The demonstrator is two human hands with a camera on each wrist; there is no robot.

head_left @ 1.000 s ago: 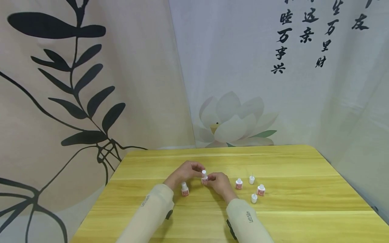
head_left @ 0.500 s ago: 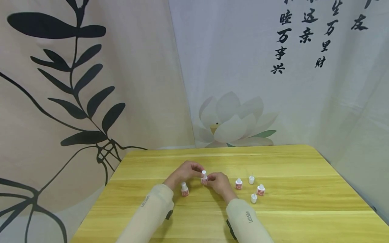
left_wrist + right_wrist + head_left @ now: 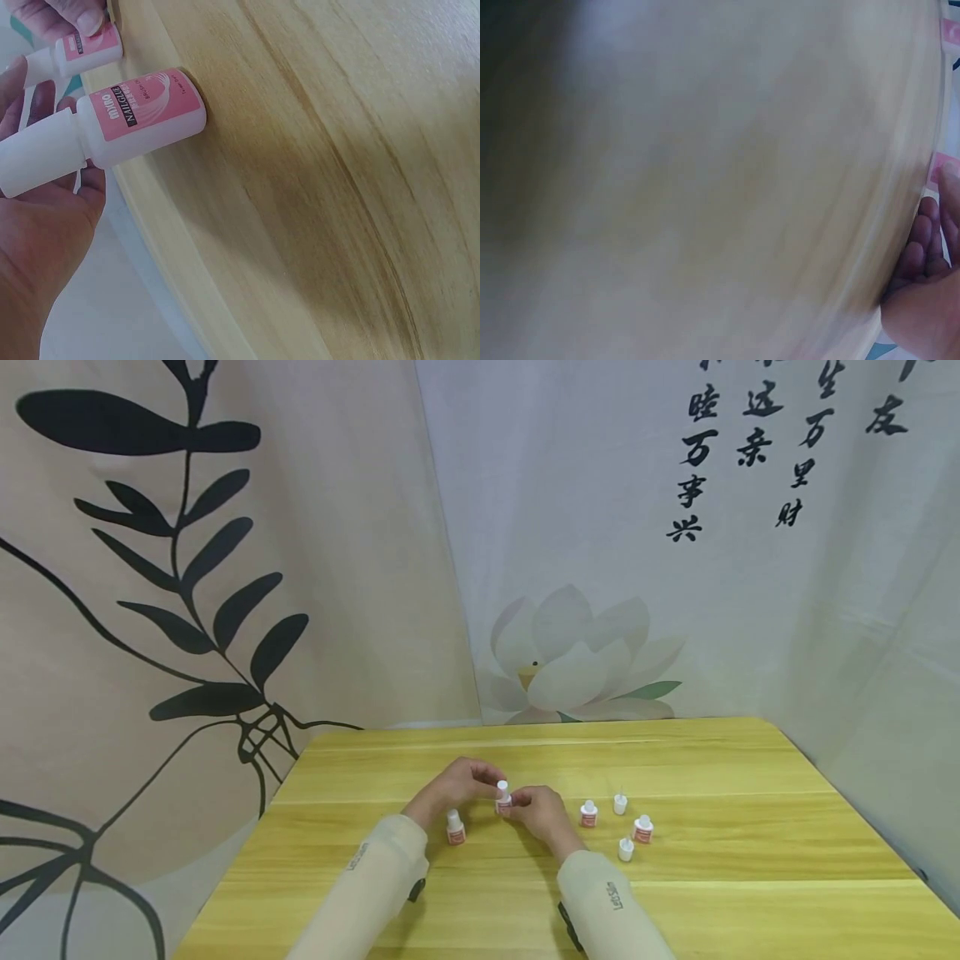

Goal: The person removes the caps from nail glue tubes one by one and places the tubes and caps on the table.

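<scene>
Held bottle [image 3: 503, 797]: small, white-capped, pink-labelled, upright; the left hand [image 3: 459, 783] pinches its cap, the right hand [image 3: 542, 810] grips its labelled body. Capped bottle [image 3: 456, 828]: same form, upright, left of the held bottle and nearer the person; its pink label reads "NAIL GLUE". First short bottle [image 3: 588, 814] and second short bottle [image 3: 642, 829]: pink-labelled, white-topped, without tall caps, upright, both right of the held bottle, the second farther. Far loose cap [image 3: 620, 804] and near loose cap [image 3: 626, 849]: white, also right of the held bottle; a thin stem points up from the far one.
</scene>
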